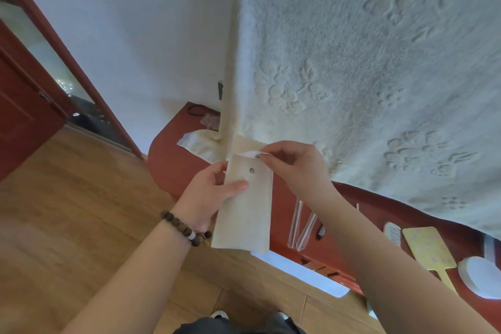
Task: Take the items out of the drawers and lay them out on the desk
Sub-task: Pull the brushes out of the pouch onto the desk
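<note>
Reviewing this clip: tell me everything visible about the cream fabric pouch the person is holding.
The pouch is a long, flat, cream rectangle that looks like felt or woven cloth, held roughly upright above the red desk edge. A metal snap stud sits near its top; the flap is lifted, showing a white lining and the mating snap. The left hand grips its left edge, thumb across the front. The right hand pinches the flap open. Contents cannot be seen.

Red desk (284, 206) under comb (392, 233), yellow paddle (428, 251), wrapped sticks (302, 228).
</note>
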Motion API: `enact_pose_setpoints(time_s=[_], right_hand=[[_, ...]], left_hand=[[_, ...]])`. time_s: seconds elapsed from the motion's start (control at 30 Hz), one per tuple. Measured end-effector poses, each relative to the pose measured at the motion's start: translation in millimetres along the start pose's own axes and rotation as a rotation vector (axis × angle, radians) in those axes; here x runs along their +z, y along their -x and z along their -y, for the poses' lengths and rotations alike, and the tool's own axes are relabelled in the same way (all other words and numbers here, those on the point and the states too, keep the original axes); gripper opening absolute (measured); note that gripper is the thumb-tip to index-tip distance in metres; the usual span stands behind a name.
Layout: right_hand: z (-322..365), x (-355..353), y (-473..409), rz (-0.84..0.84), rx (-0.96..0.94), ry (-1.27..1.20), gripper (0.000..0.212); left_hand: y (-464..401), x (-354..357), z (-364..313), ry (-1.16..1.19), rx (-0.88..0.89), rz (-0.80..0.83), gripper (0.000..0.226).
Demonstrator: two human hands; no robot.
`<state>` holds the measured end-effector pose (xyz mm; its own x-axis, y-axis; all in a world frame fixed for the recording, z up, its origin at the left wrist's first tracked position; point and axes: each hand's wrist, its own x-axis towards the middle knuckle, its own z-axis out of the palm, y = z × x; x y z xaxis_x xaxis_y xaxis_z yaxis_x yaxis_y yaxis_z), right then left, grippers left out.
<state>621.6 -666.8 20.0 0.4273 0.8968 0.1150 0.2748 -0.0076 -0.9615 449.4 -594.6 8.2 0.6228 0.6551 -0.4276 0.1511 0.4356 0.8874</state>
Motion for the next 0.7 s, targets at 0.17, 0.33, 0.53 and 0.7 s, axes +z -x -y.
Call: enact_pose_setpoints(time_s=[0.17,0.33,0.53,0.7], right_hand=[[-2.7,5.4,0.2,-0.057,-0.052,-0.048,0.03],[-4.2,6.1,3.7,-0.016,-0.083,-0.035,0.028],[-11.9,2.5,7.2,0.056,-0.192,0.107,0.015],[-22.8,-0.3,10.9,0.155,-0.421,0.318,0.023]], left_hand=[[2.4,6.8,-13.8,0.068,0.025,-0.007,0.034],[2.4,9.0,-13.9,0.098,0.035,-0.006,0.033],[-0.2,8.6,-12.5,0.106,0.015,0.001,0.031],[-1.7,5.7,-11.7,0.106,-0.014,0.028,0.029]])
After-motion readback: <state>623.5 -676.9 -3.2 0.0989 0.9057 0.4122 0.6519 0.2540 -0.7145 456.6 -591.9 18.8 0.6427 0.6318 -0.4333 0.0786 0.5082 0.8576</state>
